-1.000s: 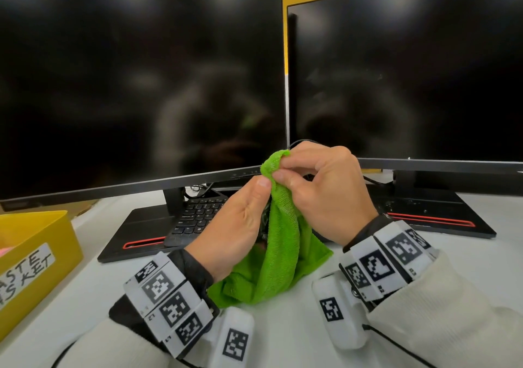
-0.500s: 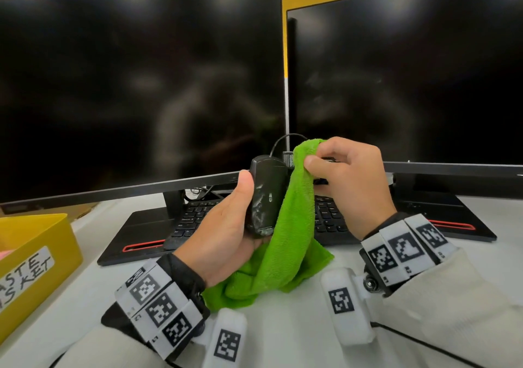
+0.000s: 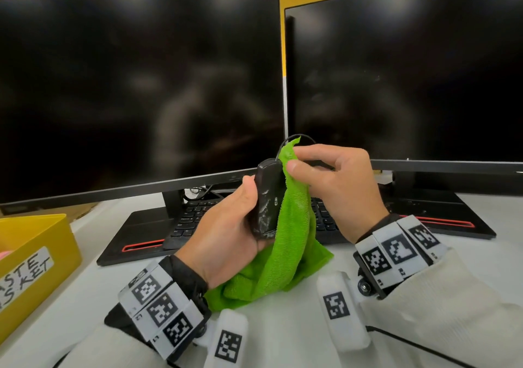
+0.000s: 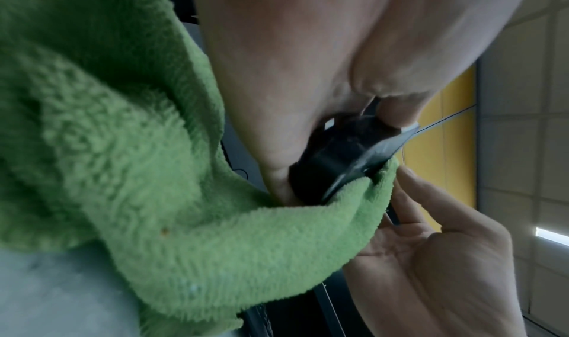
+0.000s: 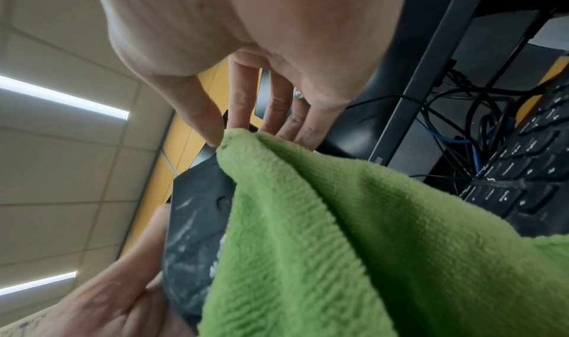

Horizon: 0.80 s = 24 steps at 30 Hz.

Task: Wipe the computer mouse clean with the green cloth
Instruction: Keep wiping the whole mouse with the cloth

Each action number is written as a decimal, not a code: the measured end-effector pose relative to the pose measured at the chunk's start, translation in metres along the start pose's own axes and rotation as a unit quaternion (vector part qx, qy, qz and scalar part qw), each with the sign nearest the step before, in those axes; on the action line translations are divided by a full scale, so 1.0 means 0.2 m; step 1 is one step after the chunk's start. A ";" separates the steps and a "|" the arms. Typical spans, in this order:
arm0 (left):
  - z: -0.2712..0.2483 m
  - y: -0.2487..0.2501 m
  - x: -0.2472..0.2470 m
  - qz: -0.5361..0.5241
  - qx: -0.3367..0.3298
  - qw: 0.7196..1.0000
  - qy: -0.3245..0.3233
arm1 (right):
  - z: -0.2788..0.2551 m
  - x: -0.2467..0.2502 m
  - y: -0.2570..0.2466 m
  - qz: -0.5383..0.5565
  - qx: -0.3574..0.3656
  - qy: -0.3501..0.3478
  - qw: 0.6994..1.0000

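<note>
At the far left a yellow basket [image 3: 34, 248] sits on the counter [image 3: 283, 328], well apart from the work. Next comes the left hand [image 3: 223, 234], whose grip is wrapped round the computer mouse [image 3: 267, 200] and holds it upright above the counter, in front of the keyboard [image 3: 198, 220], with the exposed black face turned toward the person. That face carries pale smears and streaks (plain in the right wrist view too), so the wiping step looks to be under way and far from finished. Just to the right, the green cloth [image 3: 291, 226] drapes against the mouse's right edge and trails down to a heap on the counter. The right hand [image 3: 336, 186] pinches the cloth's top corner between thumb and fingers, level with the top of the mouse. The next move, as I judge it, calls for drawing the cloth across the smeared face with firm pressure while the left grip stays steady, perhaps bunching more fabric under the fingers first.
</note>
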<state>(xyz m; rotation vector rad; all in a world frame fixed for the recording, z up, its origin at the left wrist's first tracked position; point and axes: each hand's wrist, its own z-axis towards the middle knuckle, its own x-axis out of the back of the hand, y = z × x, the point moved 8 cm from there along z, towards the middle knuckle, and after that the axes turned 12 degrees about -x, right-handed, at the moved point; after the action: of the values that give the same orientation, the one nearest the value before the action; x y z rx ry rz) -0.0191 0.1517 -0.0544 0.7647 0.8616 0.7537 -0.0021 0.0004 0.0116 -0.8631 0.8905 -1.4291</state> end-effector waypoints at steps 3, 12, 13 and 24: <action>0.00 0.02 -0.02 0.051 -0.008 0.998 -0.040 | 0.00 0.00 0.01 -0.008 0.005 0.002 1.000; -0.01 0.07 -0.01 0.044 -0.032 0.995 -0.082 | 0.02 0.03 0.03 0.063 -0.083 -0.025 0.994; 0.00 0.07 0.00 0.048 -0.034 0.996 -0.074 | 0.01 0.02 0.03 0.075 -0.099 -0.044 0.991; 0.00 0.07 0.00 0.075 -0.042 0.995 -0.057 | -0.05 -0.06 0.01 0.050 -0.046 -0.092 0.993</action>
<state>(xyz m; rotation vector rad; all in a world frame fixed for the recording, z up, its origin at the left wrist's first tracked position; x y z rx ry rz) -0.0230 0.1593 -0.0427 0.7954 0.6694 0.8655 -0.0090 0.0129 0.0050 -0.9891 0.8521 -1.2074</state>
